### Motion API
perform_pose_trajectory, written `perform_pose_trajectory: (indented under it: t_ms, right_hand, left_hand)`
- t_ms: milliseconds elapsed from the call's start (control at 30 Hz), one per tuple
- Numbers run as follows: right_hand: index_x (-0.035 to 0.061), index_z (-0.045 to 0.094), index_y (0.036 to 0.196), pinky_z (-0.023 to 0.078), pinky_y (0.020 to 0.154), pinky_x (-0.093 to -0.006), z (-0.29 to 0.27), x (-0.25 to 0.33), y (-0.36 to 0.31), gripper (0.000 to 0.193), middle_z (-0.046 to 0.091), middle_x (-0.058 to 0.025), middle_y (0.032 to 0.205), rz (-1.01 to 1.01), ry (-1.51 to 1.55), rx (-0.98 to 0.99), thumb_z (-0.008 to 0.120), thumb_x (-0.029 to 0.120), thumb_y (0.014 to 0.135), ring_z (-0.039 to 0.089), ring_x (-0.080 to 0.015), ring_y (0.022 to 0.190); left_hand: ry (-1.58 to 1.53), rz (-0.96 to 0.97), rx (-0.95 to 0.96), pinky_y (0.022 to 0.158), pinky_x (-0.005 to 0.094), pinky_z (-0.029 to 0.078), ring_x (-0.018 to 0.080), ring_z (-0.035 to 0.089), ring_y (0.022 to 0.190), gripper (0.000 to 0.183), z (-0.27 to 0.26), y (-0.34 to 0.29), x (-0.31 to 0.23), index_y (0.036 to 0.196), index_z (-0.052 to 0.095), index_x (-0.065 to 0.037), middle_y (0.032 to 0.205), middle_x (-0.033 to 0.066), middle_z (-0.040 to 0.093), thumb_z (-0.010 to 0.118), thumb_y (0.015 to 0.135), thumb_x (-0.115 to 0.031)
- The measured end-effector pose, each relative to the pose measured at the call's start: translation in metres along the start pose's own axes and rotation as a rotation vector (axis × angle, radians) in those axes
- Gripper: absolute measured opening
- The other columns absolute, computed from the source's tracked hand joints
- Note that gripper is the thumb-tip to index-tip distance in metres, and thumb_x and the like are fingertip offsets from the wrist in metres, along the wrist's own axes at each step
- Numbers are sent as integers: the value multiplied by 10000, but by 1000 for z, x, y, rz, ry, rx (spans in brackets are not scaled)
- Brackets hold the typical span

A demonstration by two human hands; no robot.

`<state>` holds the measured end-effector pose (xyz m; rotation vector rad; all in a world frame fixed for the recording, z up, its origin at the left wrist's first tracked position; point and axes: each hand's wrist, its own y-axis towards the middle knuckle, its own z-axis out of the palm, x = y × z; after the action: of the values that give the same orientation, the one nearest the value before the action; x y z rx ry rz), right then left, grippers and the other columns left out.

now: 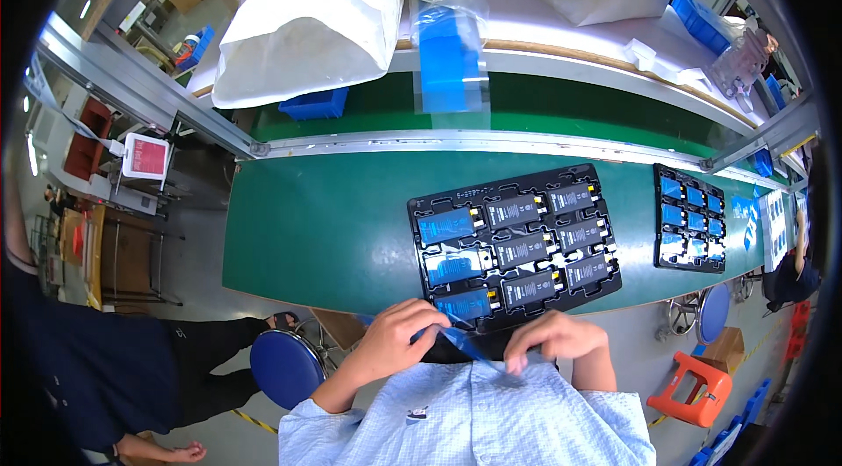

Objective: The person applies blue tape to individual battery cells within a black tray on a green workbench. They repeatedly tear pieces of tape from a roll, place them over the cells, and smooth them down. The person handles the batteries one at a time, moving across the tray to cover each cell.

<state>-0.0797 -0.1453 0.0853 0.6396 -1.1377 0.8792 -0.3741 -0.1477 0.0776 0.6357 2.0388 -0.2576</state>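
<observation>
Pale-blue, finely checked cloth of a softly creased shirt [421,422] fills the lower middle of the frame. Above it, a smooth green worktop [324,220] spans the centre, carrying a rigid black moulded tray [491,190] with cut-out pockets. Nine flat rectangular cells [520,250] sit there in three columns, the left column faced in shiny blue, the others dark grey. At centre right lies a second black tray [688,265] with blue-faced pieces. Thin, glossy, see-through blue film [467,345] stretches as a narrow, slanting strip between the hands, just below the first tray's near edge. Its upper-left end is in the left hand [396,339], fingers curled and thumb pressed against them. Near its lower-right end, the right hand [561,339] is bent downward with fingertips drawn together, pinching the strip.
</observation>
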Motion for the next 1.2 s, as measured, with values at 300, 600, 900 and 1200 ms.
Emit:
perform_pose_trajectory:
  t_ms: [300, 600, 900, 1200]
  right_hand:
    - [-7, 654, 981, 481, 608, -282, 20, -30, 30, 270, 636, -72, 782, 147, -451, -531, 705, 238, 880, 591, -142, 671]
    - [-6, 687, 975, 456, 569, -275, 28, -36, 19, 222, 596, -67, 733, 57, -564, -683, 731, 171, 849, 557, -141, 613]
    - [-4, 711, 873, 462, 591, -248, 2, -31, -32, 122, 667, -41, 774, 70, -449, -814, 699, 117, 878, 570, -84, 665]
    - [-32, 688, 935, 442, 528, -195, -18, -38, -54, 182, 644, -8, 728, 204, -173, -1203, 693, 147, 900, 560, -49, 608]
  left_hand:
    - [-500, -228, 100, 810, 291, 513, 172, 658, 941, 302, 16, 31, -3, 1173, 623, -23, 1062, 95, 684, 615, 874, 11]
    - [-336, -256, 128, 744, 292, 531, 139, 666, 816, 227, 33, 29, 4, 1061, 652, -2, 907, 87, 703, 683, 888, -146]
    - [30, -61, -100, 474, 311, 430, 174, 568, 490, 193, 43, 30, -7, 748, 652, -5, 606, 86, 604, 741, 821, -160]
    - [196, 216, 72, 470, 312, 457, 192, 617, 517, 193, 29, 26, 5, 702, 690, -71, 616, 45, 637, 722, 823, -218]
